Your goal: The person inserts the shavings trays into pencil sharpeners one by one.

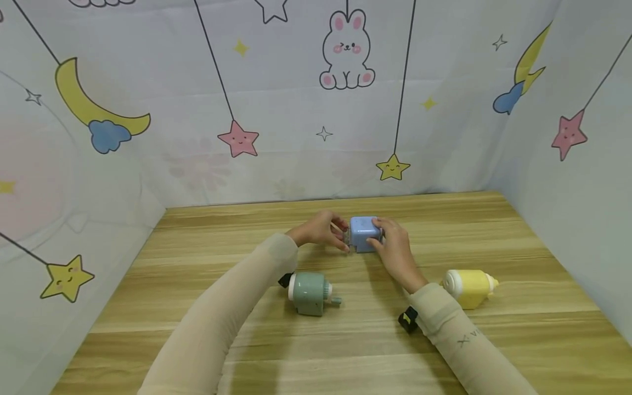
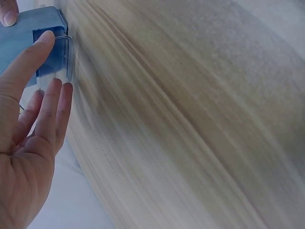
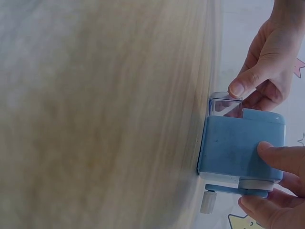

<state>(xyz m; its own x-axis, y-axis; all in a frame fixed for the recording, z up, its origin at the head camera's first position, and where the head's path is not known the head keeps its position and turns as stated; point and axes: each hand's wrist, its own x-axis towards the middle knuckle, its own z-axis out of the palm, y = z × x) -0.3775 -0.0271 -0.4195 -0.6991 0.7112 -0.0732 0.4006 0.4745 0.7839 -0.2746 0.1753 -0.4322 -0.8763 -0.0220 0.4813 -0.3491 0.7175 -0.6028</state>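
A blue crank pencil sharpener (image 1: 364, 233) stands on the wooden table, a clear shavings drawer (image 3: 226, 106) sticking partly out of its left end. My right hand (image 1: 396, 253) grips the body, the thumb on one side and fingers around the crank end, where a small pale handle (image 3: 208, 202) shows. At the other end, my left hand (image 1: 323, 229) pinches the clear drawer, its thumb (image 2: 44, 42) at one edge and fingertips at the opposite edge. Some left fingers are hidden behind the drawer in the right wrist view.
A green pencil sharpener (image 1: 309, 294) lies near my left forearm, its crank pointing right. To the right of my right wrist is a yellow pencil sharpener (image 1: 471, 288). A white cloth wall (image 1: 291, 99) printed with stars and a rabbit encloses the table's back and sides.
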